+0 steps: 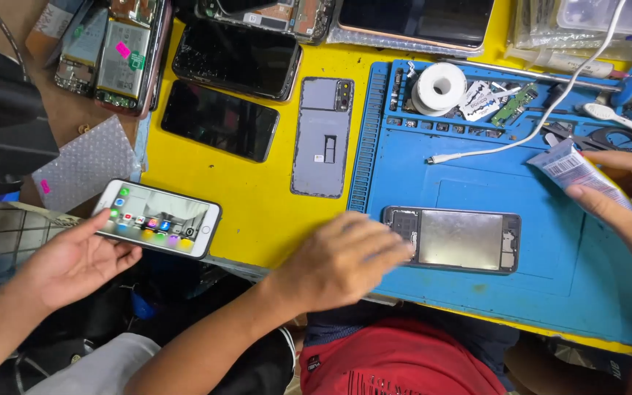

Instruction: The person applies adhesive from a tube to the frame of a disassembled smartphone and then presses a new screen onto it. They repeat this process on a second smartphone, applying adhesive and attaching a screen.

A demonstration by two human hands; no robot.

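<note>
- Red shirt (404,362) fills the bottom edge, close under the camera.
- Left hand (338,263), blurred, lies flat with its fingers together; the fingertips touch the left end of the frame (459,240).
- Frame: an opened phone body, face up on the blue mat (550,278).
- Right hand (627,197) pinches a tube (576,172) between thumb and fingers, above the mat and apart from the frame.
- Judged step: steadying the frame, tube ready. A next move calls for holding the frame still and bringing the tube's tip to it.
- A co-worker's hand (67,267) cups a lit white phone (159,218) at far left.
- Farther off: a grey back cover (322,137), a tape roll (439,88) and a white cable (521,135).
</note>
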